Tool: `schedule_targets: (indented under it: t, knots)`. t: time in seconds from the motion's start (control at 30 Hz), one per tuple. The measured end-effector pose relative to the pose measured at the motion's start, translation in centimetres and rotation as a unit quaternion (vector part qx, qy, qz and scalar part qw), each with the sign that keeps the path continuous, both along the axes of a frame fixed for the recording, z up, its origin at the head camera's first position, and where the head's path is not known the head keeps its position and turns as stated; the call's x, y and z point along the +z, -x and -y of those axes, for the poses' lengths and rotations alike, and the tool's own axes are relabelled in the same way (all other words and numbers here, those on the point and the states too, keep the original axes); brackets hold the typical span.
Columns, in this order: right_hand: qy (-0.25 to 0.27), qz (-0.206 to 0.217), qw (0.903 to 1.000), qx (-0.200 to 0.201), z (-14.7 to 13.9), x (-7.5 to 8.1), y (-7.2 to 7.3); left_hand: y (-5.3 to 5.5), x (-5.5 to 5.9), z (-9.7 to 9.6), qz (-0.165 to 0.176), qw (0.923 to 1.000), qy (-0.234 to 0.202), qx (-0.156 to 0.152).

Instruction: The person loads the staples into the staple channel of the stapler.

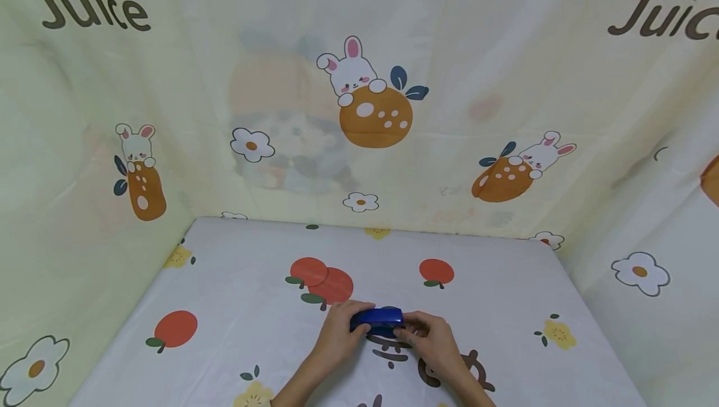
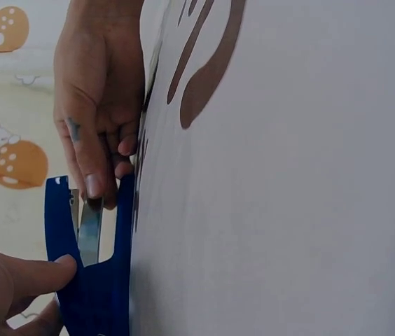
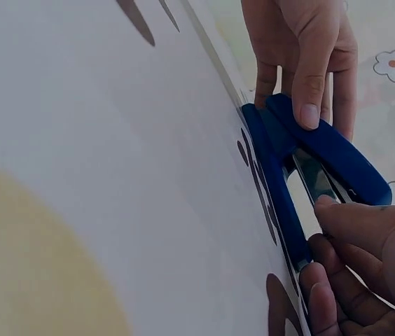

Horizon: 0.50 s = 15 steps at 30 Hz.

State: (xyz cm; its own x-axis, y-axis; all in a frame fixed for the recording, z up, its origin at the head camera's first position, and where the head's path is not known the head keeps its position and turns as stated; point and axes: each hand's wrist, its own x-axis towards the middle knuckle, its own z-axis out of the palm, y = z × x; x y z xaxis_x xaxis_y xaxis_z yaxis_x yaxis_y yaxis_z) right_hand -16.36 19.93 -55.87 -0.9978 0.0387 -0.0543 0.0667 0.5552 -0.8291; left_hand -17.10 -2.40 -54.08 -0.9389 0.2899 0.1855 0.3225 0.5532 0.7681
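Note:
A blue stapler (image 1: 377, 318) sits on the patterned table cover between the two hands. Its top arm is raised from the base, and a metal staple channel (image 2: 90, 234) shows between them in the left wrist view. My left hand (image 1: 339, 332) holds the stapler's rear part, thumb on one side of the blue body. At the front end, my right hand (image 1: 435, 339) pinches the tip of the metal channel between thumb and fingers, seen close in the right wrist view. Whether staples lie in the channel cannot be made out.
The white table cover (image 1: 236, 294) carries printed red fruits, yellow flowers and brown line drawings. Cream curtains (image 1: 449, 32) with printed rabbits and flowers stand along the back and both sides of the table.

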Motion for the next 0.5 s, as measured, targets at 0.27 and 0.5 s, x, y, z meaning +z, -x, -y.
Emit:
schedule_targets:
  t: [0.27, 0.5]
  knots:
    - [0.012, 0.001, 0.9999, -0.005, 0.0, 0.0, -0.2, 0.0, 0.2, 0.2, 0.007, 0.9999, 0.004, -0.010]
    - [0.016, 0.016, 0.9997, -0.004, 0.0, 0.5, -0.2, 0.1, 0.4, 1.6, 0.004, 1.0000, -0.006, -0.005]
